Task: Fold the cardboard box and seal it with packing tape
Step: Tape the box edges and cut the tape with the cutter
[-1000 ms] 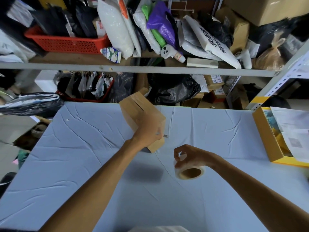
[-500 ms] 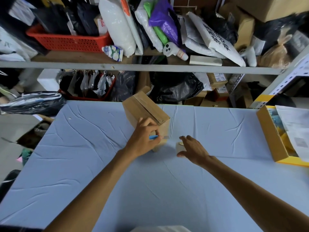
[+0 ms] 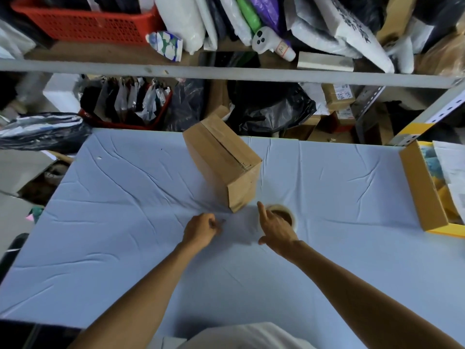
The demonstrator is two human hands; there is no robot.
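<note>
At the far left, a black bag (image 3: 37, 132) was seen beside the table (image 3: 113, 235), which was covered with a creased pale blue cloth. A red basket (image 3: 83, 23) was kept on the shelf (image 3: 226, 74) behind it. Near the middle of the cloth, the left hand (image 3: 201, 229) was held with its fingers curled into a fist, and nothing could be made out inside it. Just beyond it, the cardboard box (image 3: 221, 165) was set on the cloth with its flaps closed and a seam running along its upper face; it was touched by neither hand. Its near corner was placed just beside the roll of packing tape (image 3: 285, 214), which was laid flat on the cloth. The right hand (image 3: 276, 227) was laid over the near side of the roll with the forefinger stretched forward. Whether the roll was gripped by the other fingers could not be told. At the far right, an open yellow-edged carton (image 3: 422, 192) holding papers was set at the table's edge.
</note>
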